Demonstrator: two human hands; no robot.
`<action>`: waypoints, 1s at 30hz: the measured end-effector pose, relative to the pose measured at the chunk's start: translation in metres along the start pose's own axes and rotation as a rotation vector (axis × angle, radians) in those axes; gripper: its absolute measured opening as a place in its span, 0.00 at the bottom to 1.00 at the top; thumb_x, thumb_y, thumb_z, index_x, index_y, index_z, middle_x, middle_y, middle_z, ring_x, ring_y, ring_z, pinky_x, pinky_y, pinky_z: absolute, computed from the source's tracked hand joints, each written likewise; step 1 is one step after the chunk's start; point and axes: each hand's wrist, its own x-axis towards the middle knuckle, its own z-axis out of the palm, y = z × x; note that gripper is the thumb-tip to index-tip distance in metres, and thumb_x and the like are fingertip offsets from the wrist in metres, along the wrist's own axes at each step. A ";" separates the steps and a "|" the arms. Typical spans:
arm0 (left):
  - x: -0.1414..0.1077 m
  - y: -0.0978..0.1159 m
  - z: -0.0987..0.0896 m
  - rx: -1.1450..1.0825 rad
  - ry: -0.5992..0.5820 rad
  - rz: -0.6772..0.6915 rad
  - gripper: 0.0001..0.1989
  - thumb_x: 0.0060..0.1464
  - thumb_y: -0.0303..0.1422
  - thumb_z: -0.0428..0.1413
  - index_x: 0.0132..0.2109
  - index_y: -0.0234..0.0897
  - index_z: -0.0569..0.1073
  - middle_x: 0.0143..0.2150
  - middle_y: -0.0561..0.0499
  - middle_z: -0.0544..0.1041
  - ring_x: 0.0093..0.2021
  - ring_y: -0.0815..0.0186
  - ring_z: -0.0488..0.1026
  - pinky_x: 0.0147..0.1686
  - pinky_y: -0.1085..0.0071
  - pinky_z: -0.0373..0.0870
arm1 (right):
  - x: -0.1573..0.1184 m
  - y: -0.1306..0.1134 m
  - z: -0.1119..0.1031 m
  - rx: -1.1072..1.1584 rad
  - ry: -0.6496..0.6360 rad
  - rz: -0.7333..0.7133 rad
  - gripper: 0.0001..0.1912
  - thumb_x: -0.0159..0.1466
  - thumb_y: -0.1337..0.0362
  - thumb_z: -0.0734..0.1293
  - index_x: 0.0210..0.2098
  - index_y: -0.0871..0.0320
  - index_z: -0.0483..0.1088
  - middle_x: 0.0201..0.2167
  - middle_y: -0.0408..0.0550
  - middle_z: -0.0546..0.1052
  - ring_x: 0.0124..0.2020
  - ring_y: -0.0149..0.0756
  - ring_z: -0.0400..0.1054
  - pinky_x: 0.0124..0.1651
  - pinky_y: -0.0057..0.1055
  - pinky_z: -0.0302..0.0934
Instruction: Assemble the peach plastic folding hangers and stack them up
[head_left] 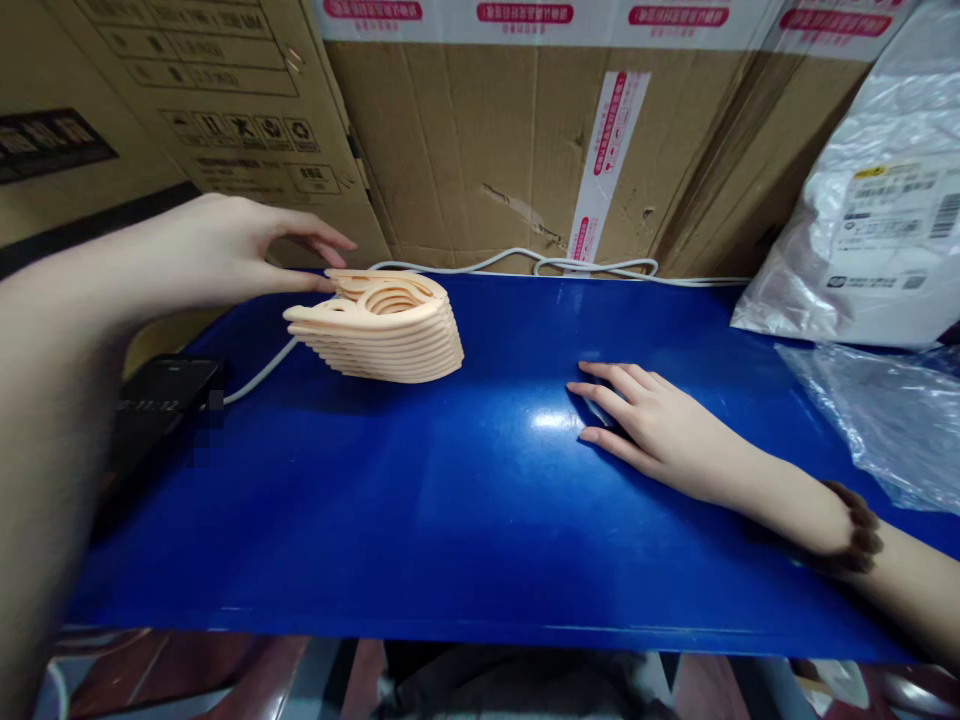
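A stack of thin, peach-coloured curved pieces with round openings (390, 330) stands at the left back of the blue table (465, 520). My left hand (247, 250) reaches in from the left, its thumb and fingers apart at the stack's upper left edge; whether the fingertips touch it is not clear. Over the right half of the table, my right hand (637, 420) has its fingers spread, palm down, with nothing visible in it. A brown fluffy band (855, 530) circles the right wrist.
Cardboard boxes (480, 150) line the back. A white cable (259, 378) runs along the table's rear to a dark phone (161, 400) at left. On the right lie a labelled white package (862, 240) and a clear plastic bag (892, 420).
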 end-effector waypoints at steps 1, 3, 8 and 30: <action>0.001 -0.002 -0.001 0.016 -0.016 -0.002 0.50 0.39 0.70 0.50 0.55 0.32 0.73 0.48 0.47 0.79 0.42 0.60 0.72 0.55 0.48 0.63 | 0.000 0.000 0.000 -0.004 0.002 0.000 0.27 0.71 0.51 0.56 0.62 0.61 0.62 0.62 0.61 0.64 0.61 0.50 0.60 0.59 0.48 0.60; 0.000 0.001 -0.004 0.047 0.002 0.019 0.54 0.41 0.69 0.48 0.60 0.27 0.68 0.56 0.42 0.74 0.49 0.54 0.70 0.56 0.48 0.61 | -0.001 0.000 0.000 -0.010 0.005 0.000 0.27 0.71 0.51 0.56 0.62 0.61 0.62 0.62 0.61 0.64 0.61 0.50 0.60 0.59 0.48 0.60; -0.017 0.066 -0.006 0.087 0.298 0.173 0.40 0.62 0.55 0.40 0.66 0.25 0.59 0.64 0.40 0.63 0.62 0.51 0.61 0.62 0.51 0.55 | 0.000 -0.001 -0.001 -0.019 0.009 -0.003 0.26 0.72 0.52 0.56 0.62 0.62 0.63 0.61 0.61 0.65 0.60 0.50 0.61 0.58 0.47 0.60; -0.051 0.185 0.128 -0.089 -0.181 0.419 0.33 0.68 0.48 0.42 0.69 0.28 0.54 0.72 0.42 0.52 0.72 0.58 0.47 0.70 0.58 0.47 | 0.000 -0.003 0.001 -0.018 0.007 0.003 0.28 0.72 0.51 0.55 0.62 0.64 0.63 0.61 0.62 0.65 0.59 0.52 0.61 0.59 0.48 0.60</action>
